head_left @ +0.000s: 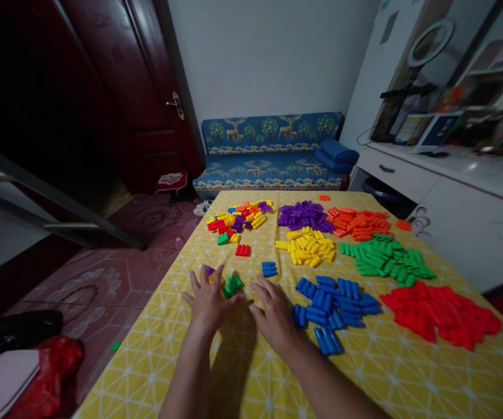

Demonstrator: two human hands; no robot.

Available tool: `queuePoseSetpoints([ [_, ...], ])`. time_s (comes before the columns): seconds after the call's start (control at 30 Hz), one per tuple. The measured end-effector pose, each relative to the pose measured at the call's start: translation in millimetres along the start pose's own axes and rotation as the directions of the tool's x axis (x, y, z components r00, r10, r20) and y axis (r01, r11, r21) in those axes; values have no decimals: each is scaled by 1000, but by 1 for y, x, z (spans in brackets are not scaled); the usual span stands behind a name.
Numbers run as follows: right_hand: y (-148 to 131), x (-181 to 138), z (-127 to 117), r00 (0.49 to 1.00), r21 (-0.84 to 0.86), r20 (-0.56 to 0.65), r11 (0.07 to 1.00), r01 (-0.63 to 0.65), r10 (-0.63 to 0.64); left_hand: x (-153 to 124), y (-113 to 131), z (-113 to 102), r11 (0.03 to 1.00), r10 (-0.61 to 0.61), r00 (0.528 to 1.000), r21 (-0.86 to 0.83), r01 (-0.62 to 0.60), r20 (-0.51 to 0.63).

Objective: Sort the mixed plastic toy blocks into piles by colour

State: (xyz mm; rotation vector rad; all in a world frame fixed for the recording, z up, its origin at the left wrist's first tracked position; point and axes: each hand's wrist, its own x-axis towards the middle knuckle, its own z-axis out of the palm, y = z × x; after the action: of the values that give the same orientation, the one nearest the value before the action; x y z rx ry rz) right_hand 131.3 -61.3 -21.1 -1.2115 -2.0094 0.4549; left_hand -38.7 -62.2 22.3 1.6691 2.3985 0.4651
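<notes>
My left hand (210, 299) is spread over the near-left part of the table, its fingers apart. Green plastic building pieces (233, 285) lie beside its thumb, and a purple piece (209, 270) shows between its fingers, partly hidden. My right hand (273, 311) rests low over the cloth with its fingers stretched out and apart. Just beyond its fingertips lies a blue piece (269, 269). To its right spreads a heap of blue pieces (334, 302). A single red piece (243, 250) sits farther off, in front of a mixed-colour pile (238, 221).
Sorted heaps of purple (304, 216), orange (358, 223), yellow (307, 247), green (386, 259) and red pieces (441, 311) cover the table's right side. The table has a yellow patterned cloth (155, 361). Beyond stand a blue sofa (269, 169) and a white cabinet (452, 215).
</notes>
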Motion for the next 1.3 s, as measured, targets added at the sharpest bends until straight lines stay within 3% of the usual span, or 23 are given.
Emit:
queuePoseSetpoints([
  [0.07, 2, 1, 3, 999, 26, -42, 1000, -14, 15, 0, -8, 4, 1000, 9, 997, 13, -10, 73],
  [0.13, 5, 2, 5, 995, 54, -97, 998, -32, 37, 4, -10, 11, 999, 43, 997, 9, -44, 65],
  [0.27, 12, 5, 10, 984, 99, -168, 994, -48, 64, 24, 1, 25, 974, 213, 973, -64, -219, -88],
  [0.4, 18, 7, 14, 974, 136, -210, 989, -53, 81, 44, 21, 37, 926, 248, 925, -209, -313, -288],
  [0.53, 22, 8, 16, 971, 135, -232, 991, -26, 57, 53, 38, 42, 804, 199, 872, -434, -407, -448],
  [0.67, 21, 9, 16, 969, 132, -246, 991, -5, 37, 53, 43, 44, 654, 19, 853, -640, -405, -521],
  [0.77, 21, 10, 17, 974, 132, -227, 991, 7, 23, 49, 38, 43, 637, -53, 867, -686, -352, -495],
  [0.87, 22, 11, 17, 976, 131, -219, 991, 7, 22, 44, 31, 37, 703, -19, 884, -636, -320, -466],
  [1.0, 23, 11, 17, 973, 122, -231, 993, 3, 26, 36, 20, 23, 901, 121, 941, -363, -238, -315],
  [1.07, 23, 10, 16, 973, 115, -230, 993, 1, 25, 34, 15, 18, 954, 133, 970, -240, -181, -204],
  [1.17, 24, 10, 17, 975, 114, -217, 993, -13, 38, 36, 9, 15, 973, 121, 987, -186, -139, -106],
  [1.3, 24, 9, 18, 975, 120, -221, 993, -11, 37, 41, 6, 19, 965, 119, 991, -229, -131, -68],
])
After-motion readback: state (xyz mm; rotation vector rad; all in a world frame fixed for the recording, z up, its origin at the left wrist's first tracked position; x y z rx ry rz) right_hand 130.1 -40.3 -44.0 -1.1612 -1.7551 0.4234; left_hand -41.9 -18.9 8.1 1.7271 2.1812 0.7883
